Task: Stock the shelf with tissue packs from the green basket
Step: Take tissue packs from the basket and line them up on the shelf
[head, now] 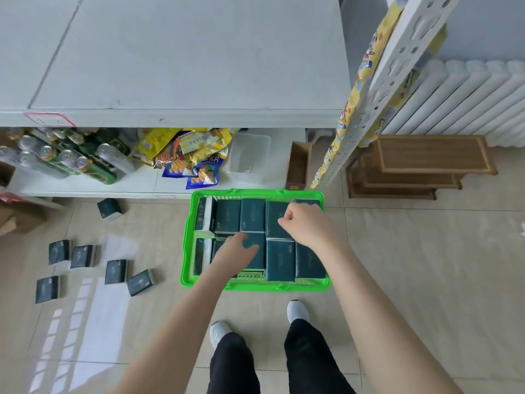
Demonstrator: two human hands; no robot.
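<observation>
Green basket (284,287) sits on the floor (397,251) against the shelf's (136,183) front edge. About ten tissue packs (279,260) show inside it in two rows, with the leftmost in each row standing on edge. Left hand (237,248) lies spread and relaxed on the near row's middle packs; right hand (302,223) has its fingers curled over the far-right corner pack, can't tell if it actually grips. Six floor packs (116,271) lie loose left of the basket; the shelf carries roughly ten cans (68,157), a pile of snack bags (196,155), one clear tub (250,157) and one brown box (298,163).
</observation>
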